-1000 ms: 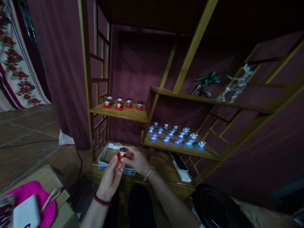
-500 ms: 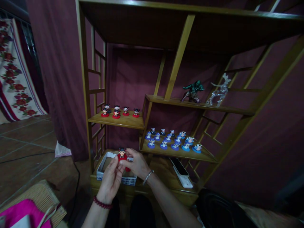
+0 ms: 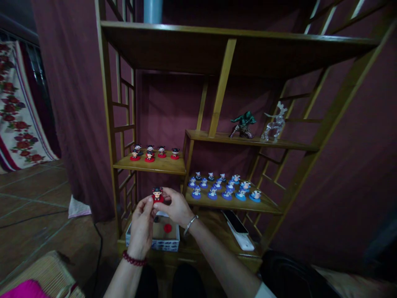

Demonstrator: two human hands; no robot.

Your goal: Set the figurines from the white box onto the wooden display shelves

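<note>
Between my two hands is a small figurine (image 3: 157,193) with dark hair and a red round base, held upright. My left hand (image 3: 143,217) pinches the base from the left. From the right, the thumb and fingers of my right hand (image 3: 176,207) close on the same base. Below them sits a shallow patterned box (image 3: 167,245) with a loose red disc (image 3: 168,228) and a small dark piece inside. Similar red-based figurines (image 3: 149,156) stand on the left shelf (image 3: 164,164) just above my hands.
Several purple and blue figurines (image 3: 212,193) stand on the lower right shelf. Above them are a green and brown figure (image 3: 244,124) and a clear deer figurine (image 3: 275,123). A phone (image 3: 235,222) lies on a white object (image 3: 244,241). A wooden post (image 3: 221,91) divides the upper shelves.
My hands have risen slightly with the figurine, in both hands throughout. The view has tilted up, and the red disc in the box now shows.
</note>
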